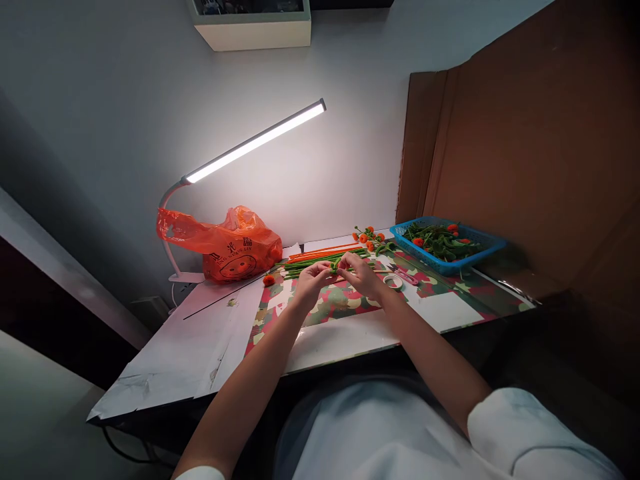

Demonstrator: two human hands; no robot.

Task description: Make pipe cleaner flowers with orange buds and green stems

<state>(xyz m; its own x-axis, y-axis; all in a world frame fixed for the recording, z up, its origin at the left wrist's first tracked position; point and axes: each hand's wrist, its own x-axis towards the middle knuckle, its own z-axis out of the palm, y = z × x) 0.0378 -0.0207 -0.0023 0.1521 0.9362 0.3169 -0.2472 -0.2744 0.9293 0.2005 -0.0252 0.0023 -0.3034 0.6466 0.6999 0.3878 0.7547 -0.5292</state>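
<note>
Near the middle of the table, my left hand (314, 280) and my right hand (361, 275) meet with pinched fingers around a small green piece (335, 265). Its exact shape is too small to tell. Behind the hands lie green stems (300, 267) and orange-red sticks (325, 252). An orange flower head (269, 280) rests left of my left hand. Several orange flowers (369, 237) lie behind my right hand. A roll of tape (393, 283) and pink-handled scissors (406, 276) lie to its right.
A blue basket (447, 268) of leaves and orange flowers stands at the right, beside a tall cardboard panel (525, 147). An orange plastic bag (240, 250) and a lit lamp (257, 141) stand at the left. A thin dark rod (215, 305) lies before the bag.
</note>
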